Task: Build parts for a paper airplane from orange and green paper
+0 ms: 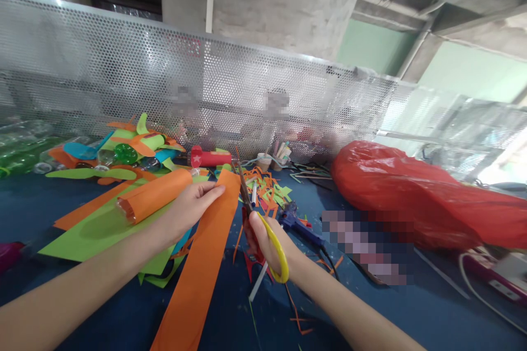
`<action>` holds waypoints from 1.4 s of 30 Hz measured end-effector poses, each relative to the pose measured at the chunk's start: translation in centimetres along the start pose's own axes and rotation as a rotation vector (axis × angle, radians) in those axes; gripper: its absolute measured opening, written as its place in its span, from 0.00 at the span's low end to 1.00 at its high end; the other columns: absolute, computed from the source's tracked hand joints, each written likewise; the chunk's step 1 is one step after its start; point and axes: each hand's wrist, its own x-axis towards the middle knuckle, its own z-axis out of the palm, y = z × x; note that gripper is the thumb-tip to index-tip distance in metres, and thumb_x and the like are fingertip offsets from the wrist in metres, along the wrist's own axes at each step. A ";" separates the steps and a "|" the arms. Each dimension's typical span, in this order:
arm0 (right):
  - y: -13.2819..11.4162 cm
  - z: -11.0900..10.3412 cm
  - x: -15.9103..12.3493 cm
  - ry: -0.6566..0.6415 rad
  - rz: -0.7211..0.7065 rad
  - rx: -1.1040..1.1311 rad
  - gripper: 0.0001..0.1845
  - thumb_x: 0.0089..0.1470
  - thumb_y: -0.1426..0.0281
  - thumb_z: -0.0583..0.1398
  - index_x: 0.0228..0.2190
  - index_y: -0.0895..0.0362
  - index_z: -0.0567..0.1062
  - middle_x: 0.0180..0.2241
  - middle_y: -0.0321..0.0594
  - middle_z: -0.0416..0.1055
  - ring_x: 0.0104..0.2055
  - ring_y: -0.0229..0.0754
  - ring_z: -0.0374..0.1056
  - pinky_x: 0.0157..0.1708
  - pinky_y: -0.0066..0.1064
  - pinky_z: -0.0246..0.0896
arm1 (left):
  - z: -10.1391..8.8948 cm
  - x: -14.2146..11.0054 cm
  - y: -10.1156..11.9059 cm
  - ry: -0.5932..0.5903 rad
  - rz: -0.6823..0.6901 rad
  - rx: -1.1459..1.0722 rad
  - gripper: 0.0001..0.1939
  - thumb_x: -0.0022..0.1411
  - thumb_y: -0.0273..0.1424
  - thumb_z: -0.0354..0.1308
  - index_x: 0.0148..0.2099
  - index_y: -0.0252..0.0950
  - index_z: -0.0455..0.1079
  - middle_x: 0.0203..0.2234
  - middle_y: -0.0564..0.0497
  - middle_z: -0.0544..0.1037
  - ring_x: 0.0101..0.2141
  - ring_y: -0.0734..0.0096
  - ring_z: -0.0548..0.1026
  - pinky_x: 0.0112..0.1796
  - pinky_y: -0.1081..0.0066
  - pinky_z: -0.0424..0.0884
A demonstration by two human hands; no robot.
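Observation:
My left hand [190,209] grips a bottle wrapped in orange paper [153,195], lying on its side with its open end toward the left. A long orange paper strip [201,274] runs from that hand down toward me. My right hand [267,244] is closed in the yellow handles of a pair of scissors [252,209], whose blades point away from me along the strip's right edge. A white stick [258,282] lies under the right hand.
Green and orange paper sheets [99,225] lie on the blue table [411,312]. Finished paper-and-bottle crafts [127,151] sit far left, a red roll [209,158] behind, a blue glue gun [296,222] and a big red plastic bag [411,197] right. A perforated metal screen [206,88] closes the back.

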 end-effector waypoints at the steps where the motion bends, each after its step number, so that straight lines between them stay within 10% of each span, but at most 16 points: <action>1: 0.0 0.0 0.0 0.004 -0.002 0.004 0.33 0.55 0.42 0.38 0.18 0.54 0.58 0.16 0.34 0.57 0.19 0.36 0.53 0.20 0.29 0.51 | 0.0 0.0 0.0 0.001 -0.004 -0.007 0.08 0.57 0.37 0.59 0.32 0.38 0.74 0.26 0.52 0.79 0.28 0.67 0.76 0.29 0.71 0.68; 42: 0.1 -0.7 0.3 -0.035 0.064 -0.019 0.32 0.53 0.39 0.43 0.18 0.55 0.55 0.17 0.31 0.50 0.19 0.31 0.45 0.15 0.24 0.40 | -3.6 1.8 0.2 -0.050 -0.015 0.253 0.15 0.55 0.43 0.59 0.37 0.37 0.75 0.31 0.49 0.82 0.32 0.62 0.78 0.33 0.69 0.71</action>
